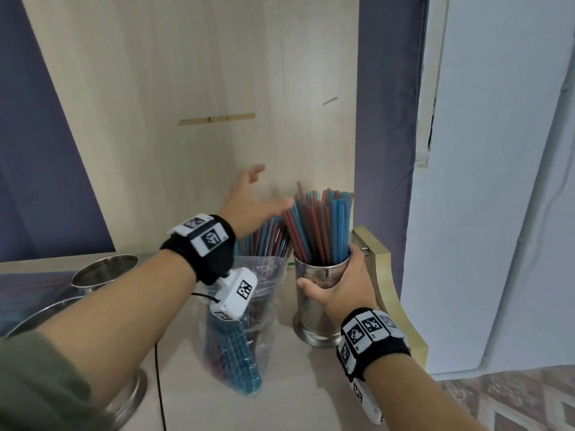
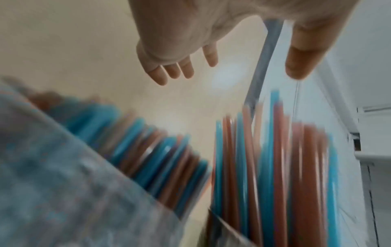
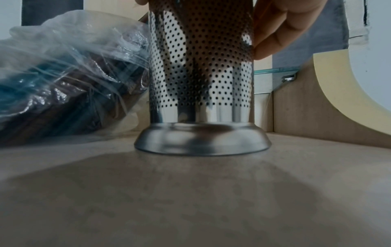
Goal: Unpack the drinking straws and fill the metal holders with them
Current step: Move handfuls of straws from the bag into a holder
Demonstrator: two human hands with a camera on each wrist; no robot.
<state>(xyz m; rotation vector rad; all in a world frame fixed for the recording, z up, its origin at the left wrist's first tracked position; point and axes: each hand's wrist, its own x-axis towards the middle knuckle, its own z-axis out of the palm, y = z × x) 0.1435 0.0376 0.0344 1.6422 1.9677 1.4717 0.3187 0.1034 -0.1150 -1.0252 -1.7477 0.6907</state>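
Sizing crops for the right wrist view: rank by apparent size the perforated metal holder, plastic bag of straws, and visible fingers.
1. perforated metal holder and plastic bag of straws: look alike in area; the bag is cut off at the frame edge, so unranked.
2. fingers of the right hand: clearly smallest.

No readable text, labels, brands or numbers in any view. Only signs: black-and-white square fiducial markers on the white blocks of the left wristband (image 1: 208, 235), on the white camera module under the left wrist (image 1: 234, 294), and on the right wristband (image 1: 368, 330) with its camera module (image 1: 364, 398). These are coded patterns, not letters. Tiny dark marks beside some markers are too small to read. Perforated metal holder (image 3: 201, 63) shows no stamp or logo. Plastic bag (image 3: 69, 55) shows no print. Left wrist view is blurred; nothing legible there.
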